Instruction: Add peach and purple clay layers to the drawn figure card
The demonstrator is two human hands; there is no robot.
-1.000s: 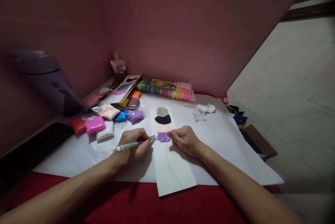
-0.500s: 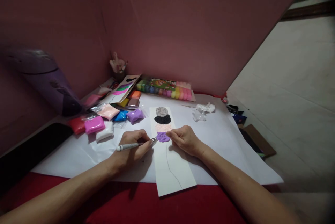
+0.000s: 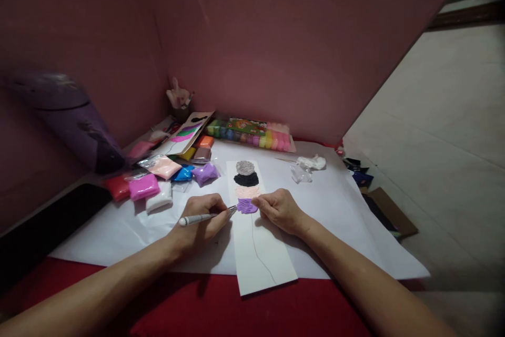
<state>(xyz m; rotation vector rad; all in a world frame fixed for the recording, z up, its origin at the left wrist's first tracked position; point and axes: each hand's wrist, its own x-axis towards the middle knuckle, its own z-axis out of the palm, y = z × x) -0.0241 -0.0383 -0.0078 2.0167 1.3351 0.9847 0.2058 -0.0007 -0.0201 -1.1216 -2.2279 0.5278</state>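
Observation:
My left hand [image 3: 203, 217] is closed around a pen-like tool [image 3: 193, 219] with a patterned pale handle and thin metal prongs. The prongs reach the left edge of a purple clay patch [image 3: 246, 206]. At that patch's right edge, my right hand [image 3: 279, 211] has thumb and forefinger pinched together; what lies between them is hidden. The patch sits on a long white card [image 3: 262, 261], below pale pink clay [image 3: 247, 191], black clay [image 3: 246, 179] and textured grey clay [image 3: 245, 167]. A thin curved line runs down the card's lower part.
Several clay packets [image 3: 144, 186] lie left, near a second decorated card [image 3: 185, 134]. A clay box [image 3: 250, 133] stands along the wall. Crumpled plastic [image 3: 310, 163] lies right. A purple bottle [image 3: 74, 121] and a black object [image 3: 55, 216] are far left. White paper [image 3: 335, 211] covers the table.
Both hands keep nearly the same places at the purple clay. The tool's prongs have shifted slightly along its left edge. The whole view has moved a little.

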